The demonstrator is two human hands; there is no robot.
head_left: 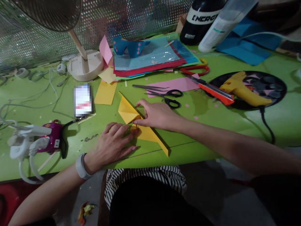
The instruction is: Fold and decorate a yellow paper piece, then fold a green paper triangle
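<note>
A piece of folded yellow paper (147, 134) lies on the green table, with pointed wing-like ends toward the upper left and lower right. My right hand (157, 114) reaches over it from the right, thumb and index finger closed on its narrow middle. Palm down, my left hand (114, 142) rests flat on the table with its fingers spread, the fingertips at the paper's lower left side. A grey band circles my left wrist. The fingers partly hide the paper's middle.
Black-handled scissors (172, 98), tweezers (150, 87) and an orange box cutter (218, 92) lie beyond my right hand. A yellow glue gun (244, 89) sits on a black dish. Left are a phone (83, 100) and a power strip (50, 138); behind, a fan (84, 64) and stacked paper (145, 62).
</note>
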